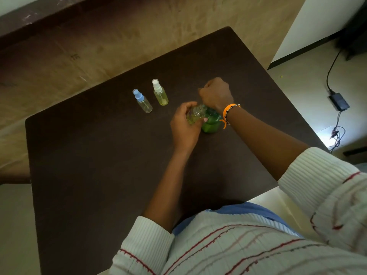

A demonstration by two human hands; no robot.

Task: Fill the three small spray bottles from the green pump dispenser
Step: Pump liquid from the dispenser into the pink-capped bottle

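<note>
My left hand [183, 126] holds a small clear spray bottle [195, 115] without its cap, tilted against the green pump dispenser [211, 123] at the middle of the dark table. My right hand [216, 93] is a closed fist resting on top of the dispenser's pump, hiding it. To the left stand two capped spray bottles: one with a blue cap [142, 101], looking clear, and one with a white cap [160, 92], holding yellowish-green liquid.
The dark brown table [99, 155] has its far corner at the top and its right edge running down toward my sleeve. On the floor at the right lie a black power adapter [339, 101] and cables.
</note>
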